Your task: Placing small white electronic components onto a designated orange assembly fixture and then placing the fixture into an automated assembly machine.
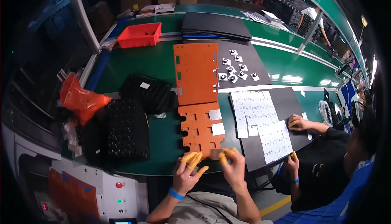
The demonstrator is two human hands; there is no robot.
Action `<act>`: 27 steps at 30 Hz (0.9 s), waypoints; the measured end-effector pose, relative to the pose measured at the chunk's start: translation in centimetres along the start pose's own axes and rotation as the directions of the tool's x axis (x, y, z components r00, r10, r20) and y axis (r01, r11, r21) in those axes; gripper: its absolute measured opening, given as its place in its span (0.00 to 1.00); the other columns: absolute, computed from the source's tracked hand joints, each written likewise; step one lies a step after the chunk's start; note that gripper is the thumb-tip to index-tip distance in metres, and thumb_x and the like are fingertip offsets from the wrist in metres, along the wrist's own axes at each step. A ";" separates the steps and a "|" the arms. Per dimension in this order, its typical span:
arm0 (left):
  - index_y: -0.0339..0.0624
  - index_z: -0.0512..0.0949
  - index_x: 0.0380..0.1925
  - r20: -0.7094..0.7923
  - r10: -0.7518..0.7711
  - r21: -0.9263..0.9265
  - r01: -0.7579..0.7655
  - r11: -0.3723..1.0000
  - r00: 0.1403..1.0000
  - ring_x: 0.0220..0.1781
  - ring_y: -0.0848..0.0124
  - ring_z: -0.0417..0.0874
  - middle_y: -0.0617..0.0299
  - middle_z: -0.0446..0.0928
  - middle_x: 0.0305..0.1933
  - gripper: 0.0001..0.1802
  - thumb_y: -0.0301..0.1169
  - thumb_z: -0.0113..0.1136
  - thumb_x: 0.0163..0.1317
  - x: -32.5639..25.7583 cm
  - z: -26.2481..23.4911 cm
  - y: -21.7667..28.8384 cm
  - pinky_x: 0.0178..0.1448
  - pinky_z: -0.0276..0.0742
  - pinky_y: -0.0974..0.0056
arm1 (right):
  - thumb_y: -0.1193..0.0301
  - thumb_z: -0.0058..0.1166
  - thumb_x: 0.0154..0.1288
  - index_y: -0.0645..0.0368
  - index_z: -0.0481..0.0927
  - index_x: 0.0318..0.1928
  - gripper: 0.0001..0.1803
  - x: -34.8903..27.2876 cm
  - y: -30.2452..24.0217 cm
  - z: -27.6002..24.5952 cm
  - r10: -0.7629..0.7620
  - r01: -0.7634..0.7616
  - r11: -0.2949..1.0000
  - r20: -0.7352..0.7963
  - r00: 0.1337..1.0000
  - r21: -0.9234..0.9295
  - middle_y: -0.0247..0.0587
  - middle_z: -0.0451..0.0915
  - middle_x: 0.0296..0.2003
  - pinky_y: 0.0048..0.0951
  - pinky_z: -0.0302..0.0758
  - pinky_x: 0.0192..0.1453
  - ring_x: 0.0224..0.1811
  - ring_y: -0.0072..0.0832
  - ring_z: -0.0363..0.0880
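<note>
Left hand (pixel 186 174) and right hand (pixel 233 165) raised together, fingers spread.

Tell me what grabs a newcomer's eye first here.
The two orange jig plates running down the middle of the green bench, the nearer one carrying two pale squares. Just below, the left hand and right hand, yellow finger cots on, meet at its near edge. A red bin sits far left.

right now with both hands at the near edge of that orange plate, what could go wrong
1. The lower orange plate reaches the table edge; a pull from the left hand or right hand might tip it off.
2. Two loose grey squares lie on it and could slide.
3. A co-worker's hand works close by on the black sheet, so elbows may bump.
</note>
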State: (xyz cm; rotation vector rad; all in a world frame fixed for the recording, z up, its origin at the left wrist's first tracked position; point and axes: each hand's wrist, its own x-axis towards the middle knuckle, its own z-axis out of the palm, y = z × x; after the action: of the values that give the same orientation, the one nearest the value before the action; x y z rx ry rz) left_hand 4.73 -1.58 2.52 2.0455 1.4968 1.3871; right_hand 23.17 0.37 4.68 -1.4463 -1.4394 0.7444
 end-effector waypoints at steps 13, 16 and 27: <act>0.33 0.75 0.59 0.554 -0.502 -0.831 0.480 -0.282 0.664 0.34 0.73 0.70 0.53 0.79 0.54 0.24 0.38 0.57 0.68 -0.8 -2.0 -6.2 0.36 0.65 0.68 | 0.69 0.57 0.71 0.76 0.83 0.36 0.17 6.9 5.7 -2.6 0.513 -0.556 0.830 0.451 0.731 -0.043 0.39 0.83 0.23 0.31 0.77 0.33 0.26 0.24 0.81; 0.40 0.78 0.47 0.639 -0.553 -0.755 0.574 -0.317 0.535 0.26 0.72 0.68 0.57 0.79 0.44 0.20 0.45 0.48 0.74 0.7 -2.8 -4.9 0.29 0.63 0.67 | 0.70 0.59 0.69 0.75 0.84 0.37 0.15 5.6 6.3 -1.8 0.540 -0.555 0.830 0.341 0.770 -0.061 0.41 0.83 0.24 0.32 0.77 0.33 0.26 0.24 0.81; 0.38 0.76 0.48 0.768 -0.324 -0.632 0.735 -0.244 0.553 0.26 0.77 0.70 0.66 0.75 0.33 0.29 0.53 0.37 0.79 1.2 -4.3 -4.9 0.31 0.67 0.69 | 0.56 0.77 0.49 0.61 0.80 0.54 0.35 3.5 -8.8 3.2 -0.356 0.480 0.864 0.488 0.797 -0.154 0.45 0.79 0.46 0.40 0.73 0.54 0.49 0.43 0.76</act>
State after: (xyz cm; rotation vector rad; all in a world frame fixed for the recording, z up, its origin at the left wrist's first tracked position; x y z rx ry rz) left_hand -1.59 0.28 2.11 0.3861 0.6130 0.9567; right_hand 17.16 3.36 12.08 -1.1105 -2.2098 0.6261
